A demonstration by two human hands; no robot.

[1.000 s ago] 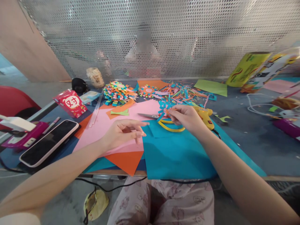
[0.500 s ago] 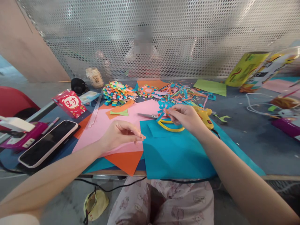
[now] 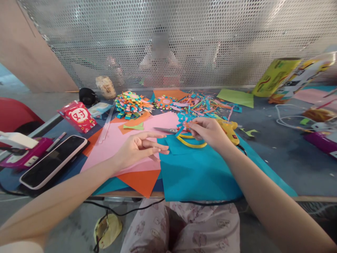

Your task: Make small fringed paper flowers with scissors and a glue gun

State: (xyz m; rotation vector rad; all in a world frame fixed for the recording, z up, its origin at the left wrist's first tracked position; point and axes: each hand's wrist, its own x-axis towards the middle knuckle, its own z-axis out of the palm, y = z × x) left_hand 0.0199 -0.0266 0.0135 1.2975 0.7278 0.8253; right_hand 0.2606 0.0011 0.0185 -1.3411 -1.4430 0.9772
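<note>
Clearly, your right hand (image 3: 207, 133) pinches the small fringed paper piece (image 3: 182, 121), while your left hand (image 3: 138, 149) hangs with fingers loosely parted, apparently holding nothing. From that left hand, the piece lies rightward and toward the worktop (image 3: 276, 151)'s back edge. Below it, the scissors (image 3: 193, 145) run roughly lengthwise, blades toward the left edge. Nearer you, the blue sheet (image 3: 200, 177) spreads uncluttered to the front edge.

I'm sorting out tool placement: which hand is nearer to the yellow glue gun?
Right: the right hand is just left of the yellow glue gun, its wrist partly overlapping it in view. The left hand is farther left, mostly over pink paper.
</note>
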